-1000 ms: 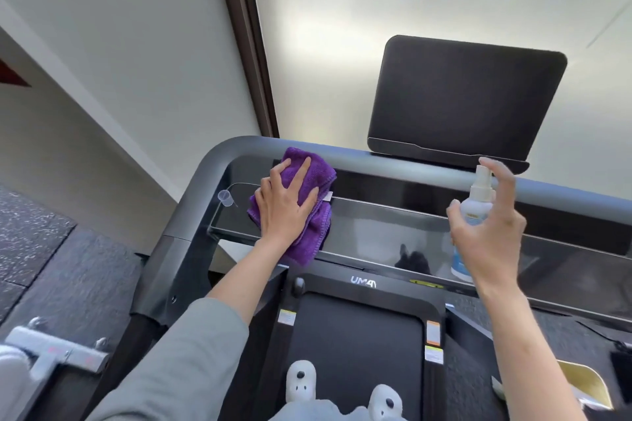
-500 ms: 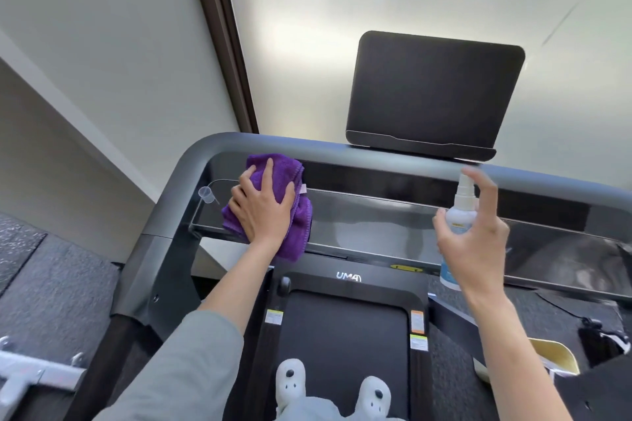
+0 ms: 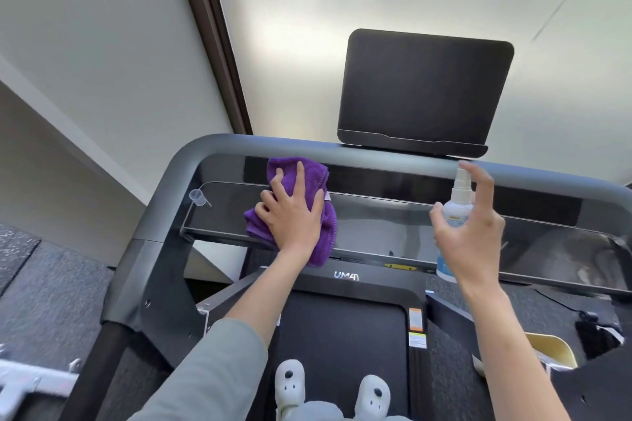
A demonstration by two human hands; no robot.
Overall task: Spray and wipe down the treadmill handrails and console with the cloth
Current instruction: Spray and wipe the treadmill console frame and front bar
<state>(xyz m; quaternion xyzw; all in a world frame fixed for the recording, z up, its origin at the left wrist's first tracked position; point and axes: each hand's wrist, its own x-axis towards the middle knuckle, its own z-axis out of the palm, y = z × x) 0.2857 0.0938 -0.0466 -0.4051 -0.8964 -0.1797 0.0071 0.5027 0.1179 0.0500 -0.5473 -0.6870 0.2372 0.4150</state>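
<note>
While flat left fingers (image 3: 301,178) press cloth (image 3: 309,174), right fingers (image 3: 485,181) grip bottle (image 3: 456,205) near cup (image 3: 198,196).

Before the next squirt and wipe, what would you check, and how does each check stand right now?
1. Cloth under the left hand, flat on the console: ok.
2. Bottle gripped upright in the right hand: ok.
3. Finger on the nozzle: ok.
4. Nozzle aimed at the console or the handrail: cannot tell.
5. Small cup at the console's left end, clear of the cloth: ok.
6. Liquid left in the bottle: cannot tell.
</note>
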